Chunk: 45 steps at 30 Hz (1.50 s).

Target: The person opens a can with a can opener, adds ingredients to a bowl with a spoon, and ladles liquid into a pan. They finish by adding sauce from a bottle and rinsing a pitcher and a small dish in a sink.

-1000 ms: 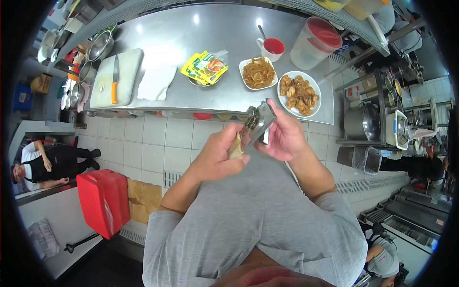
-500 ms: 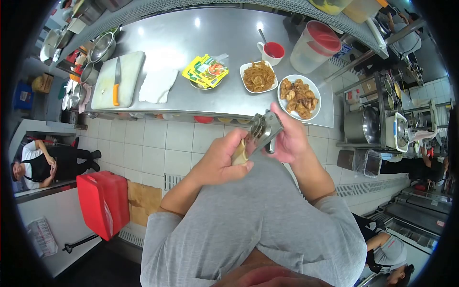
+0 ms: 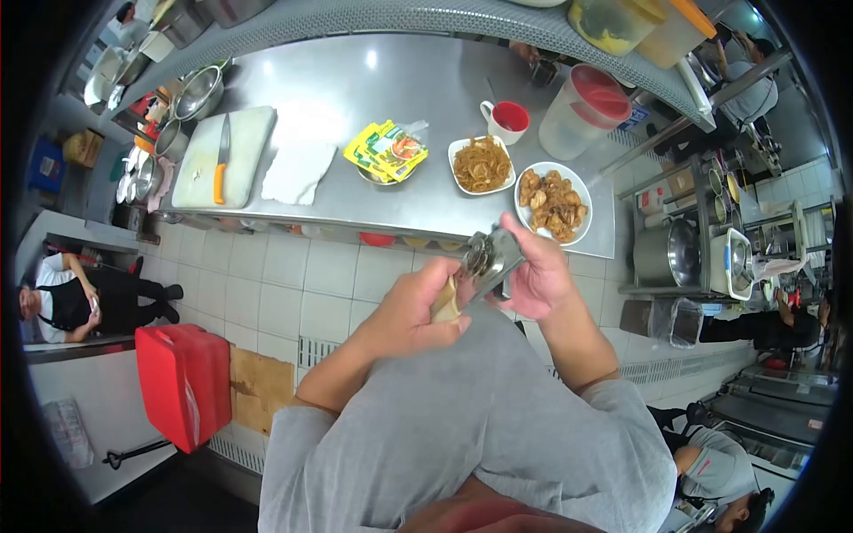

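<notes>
In front of my chest, both hands are closed on a grey, metallic-looking item with a pale beige end; I cannot tell its kind. My left hand wraps that beige end, thumb along its near side. Gripping the grey part from the other side is my right hand, its thumb at the top edge. Just beyond lie a white plate of browned meat pieces and a square white bowl of brown noodles.
On the steel table are a chopping board with an orange-handled knife, a white cloth, yellow packets, a red-lined mug and a pitcher. Another person's hand shows at the far edge. A red bin stands left.
My view has shifted, so the table sits slightly lower. Another person's hand has appeared with a dark container near the pitcher. My two hands keep the same hold.
</notes>
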Tool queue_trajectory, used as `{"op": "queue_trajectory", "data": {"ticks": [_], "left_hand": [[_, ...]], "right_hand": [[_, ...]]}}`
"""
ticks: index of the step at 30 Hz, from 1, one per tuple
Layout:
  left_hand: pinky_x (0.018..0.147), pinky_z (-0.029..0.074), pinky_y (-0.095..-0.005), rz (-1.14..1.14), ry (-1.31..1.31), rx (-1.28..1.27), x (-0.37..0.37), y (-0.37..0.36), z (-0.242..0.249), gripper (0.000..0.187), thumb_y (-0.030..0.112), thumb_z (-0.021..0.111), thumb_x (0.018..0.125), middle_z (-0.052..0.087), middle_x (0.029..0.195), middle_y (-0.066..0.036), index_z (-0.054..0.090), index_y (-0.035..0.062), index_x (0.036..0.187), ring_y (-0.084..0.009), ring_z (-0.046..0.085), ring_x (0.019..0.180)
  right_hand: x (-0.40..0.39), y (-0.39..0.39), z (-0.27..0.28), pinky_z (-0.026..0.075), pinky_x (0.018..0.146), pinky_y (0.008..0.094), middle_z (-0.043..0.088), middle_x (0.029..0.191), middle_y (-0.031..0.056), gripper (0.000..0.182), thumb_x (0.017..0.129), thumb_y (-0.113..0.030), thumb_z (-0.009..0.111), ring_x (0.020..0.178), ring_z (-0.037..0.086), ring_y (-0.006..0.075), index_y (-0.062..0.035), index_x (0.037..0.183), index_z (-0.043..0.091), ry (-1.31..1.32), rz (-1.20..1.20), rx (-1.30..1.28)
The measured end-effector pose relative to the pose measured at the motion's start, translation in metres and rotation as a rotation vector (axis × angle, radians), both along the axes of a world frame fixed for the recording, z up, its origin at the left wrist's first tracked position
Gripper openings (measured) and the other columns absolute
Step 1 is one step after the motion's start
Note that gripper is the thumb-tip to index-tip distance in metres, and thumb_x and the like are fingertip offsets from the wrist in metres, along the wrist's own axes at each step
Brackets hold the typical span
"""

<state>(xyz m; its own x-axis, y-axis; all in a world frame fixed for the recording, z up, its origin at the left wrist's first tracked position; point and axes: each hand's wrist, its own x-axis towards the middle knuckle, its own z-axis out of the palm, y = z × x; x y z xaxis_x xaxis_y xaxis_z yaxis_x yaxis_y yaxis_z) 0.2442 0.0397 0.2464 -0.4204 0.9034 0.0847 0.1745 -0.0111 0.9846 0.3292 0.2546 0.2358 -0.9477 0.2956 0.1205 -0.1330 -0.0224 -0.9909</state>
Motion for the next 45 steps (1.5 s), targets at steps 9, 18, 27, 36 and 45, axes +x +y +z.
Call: {"op": "queue_trajectory", "data": {"ticks": [9, 18, 27, 36, 45], "left_hand": [[0.074, 0.048, -0.0307, 0.038, 0.005, 0.051, 0.000, -0.005, -0.004, 0.045, 0.017, 0.071, 0.082, 0.059, 0.092, -0.007, 0.051, 0.0023, 0.119, -0.0158, 0.058, 0.080], [0.068, 0.041, -0.0270, 0.079, -0.017, 0.039, 0.004, -0.004, -0.006, 0.043, 0.019, 0.071, 0.082, 0.050, 0.084, -0.001, 0.050, 0.0011, 0.116, -0.0108, 0.048, 0.074], [0.073, 0.047, -0.0321, 0.034, -0.004, 0.004, 0.004, -0.008, -0.004, 0.042, 0.022, 0.068, 0.085, 0.057, 0.088, -0.007, 0.050, 0.0018, 0.118, -0.0167, 0.056, 0.079], [0.075, 0.047, -0.0314, 0.125, -0.020, 0.038, -0.001, -0.018, -0.009, 0.040, 0.018, 0.068, 0.085, 0.057, 0.094, -0.008, 0.051, 0.0021, 0.118, -0.0165, 0.056, 0.082], [0.071, 0.045, -0.0286, 0.089, -0.046, 0.036, 0.003, -0.011, -0.011, 0.040, 0.017, 0.070, 0.083, 0.053, 0.087, -0.003, 0.050, 0.0020, 0.115, -0.0134, 0.053, 0.076]], "right_hand": [[-0.005, 0.002, 0.034, 0.048, 0.065, 0.0341, 0.067, 0.100, 0.0147, 0.053, 0.080, -0.039, 0.078, 0.080, 0.062, 0.0278, 0.0026, 0.111, 0.067, 0.601, -0.224, 1.079], [0.001, -0.011, -0.008, 0.044, 0.059, 0.0305, 0.055, 0.067, 0.0106, 0.055, 0.104, -0.045, 0.045, 0.062, 0.053, 0.0192, 0.0024, 0.084, 0.064, -0.288, 0.266, -0.713], [-0.011, -0.013, 0.003, 0.047, 0.062, 0.0331, 0.065, 0.088, 0.0152, 0.052, 0.098, -0.051, 0.055, 0.070, 0.060, 0.0221, 0.0003, 0.096, 0.063, 0.363, -0.229, 0.447], [-0.009, -0.020, 0.010, 0.044, 0.059, 0.0269, 0.063, 0.082, 0.0124, 0.056, 0.098, -0.053, 0.055, 0.072, 0.058, 0.0172, 0.0020, 0.095, 0.065, 0.216, -0.189, 0.321], [-0.016, -0.023, -0.002, 0.046, 0.053, 0.0288, 0.067, 0.080, 0.0101, 0.046, 0.102, -0.045, 0.050, 0.060, 0.058, 0.0172, -0.0021, 0.100, 0.067, -0.116, 0.170, -0.651]]}}
